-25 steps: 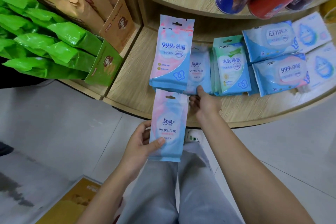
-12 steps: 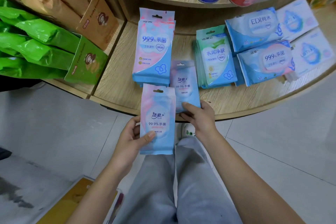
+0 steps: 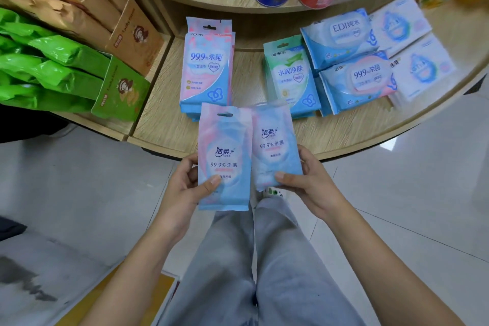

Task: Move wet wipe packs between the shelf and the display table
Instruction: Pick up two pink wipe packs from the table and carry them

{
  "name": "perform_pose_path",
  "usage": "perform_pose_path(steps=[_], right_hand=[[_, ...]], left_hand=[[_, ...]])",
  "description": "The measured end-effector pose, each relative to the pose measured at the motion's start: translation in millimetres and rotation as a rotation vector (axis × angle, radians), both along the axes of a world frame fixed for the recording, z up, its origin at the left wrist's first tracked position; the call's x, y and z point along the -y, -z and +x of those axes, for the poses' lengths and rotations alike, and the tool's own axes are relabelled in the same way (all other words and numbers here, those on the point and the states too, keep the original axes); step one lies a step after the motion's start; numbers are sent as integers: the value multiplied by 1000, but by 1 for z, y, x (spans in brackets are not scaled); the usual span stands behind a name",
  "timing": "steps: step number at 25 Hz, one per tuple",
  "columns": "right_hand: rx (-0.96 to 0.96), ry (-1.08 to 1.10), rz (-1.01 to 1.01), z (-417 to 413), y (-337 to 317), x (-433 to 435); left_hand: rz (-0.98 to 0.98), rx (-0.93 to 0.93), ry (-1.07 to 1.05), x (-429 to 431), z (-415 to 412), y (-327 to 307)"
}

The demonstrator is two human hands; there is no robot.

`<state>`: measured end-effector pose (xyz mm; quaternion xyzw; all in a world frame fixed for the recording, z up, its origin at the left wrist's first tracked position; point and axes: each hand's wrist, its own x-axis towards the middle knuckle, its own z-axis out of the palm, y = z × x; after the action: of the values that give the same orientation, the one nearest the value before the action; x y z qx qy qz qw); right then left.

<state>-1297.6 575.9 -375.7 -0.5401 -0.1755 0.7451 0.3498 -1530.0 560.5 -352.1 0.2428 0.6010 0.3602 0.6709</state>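
While both wet wipe packs stand long-axis away from me, tops toward the display table [image 3: 164,124], my left hand [image 3: 182,193] grips the nearer pack [image 3: 225,145], thumb across its face, fingers curled round its left edge, hang-hole at the far end. My right hand [image 3: 312,188] pinches the second pack [image 3: 275,145] low on its right side, thumb in front, top tipped slightly left, beside the first. Just past them on the table lie a taller pink-and-blue stack [image 3: 206,66] and a green-topped stack [image 3: 291,74], with green bags [image 3: 53,61] to the left.
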Motion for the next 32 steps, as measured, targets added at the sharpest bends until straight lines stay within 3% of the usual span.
perform_pose_path(steps=[3,7,10,17,26,32], right_hand=[[-67,-59,81,29,-33,6],[47,-100,226,61,-75,19],[115,17,298,68,-99,39],[289,741,268,74,-129,141],[488,1577,98,130,-144,342],[535,1833,42,215,-149,469]], left_hand=[[95,13,12,-9,15,-25],[200,68,127,-27,45,-58],[249,109,285,-36,64,-76],[287,185,802,-36,142,-105],[342,282,1502,89,368,-134],[278,346,1724,227,507,-141]])
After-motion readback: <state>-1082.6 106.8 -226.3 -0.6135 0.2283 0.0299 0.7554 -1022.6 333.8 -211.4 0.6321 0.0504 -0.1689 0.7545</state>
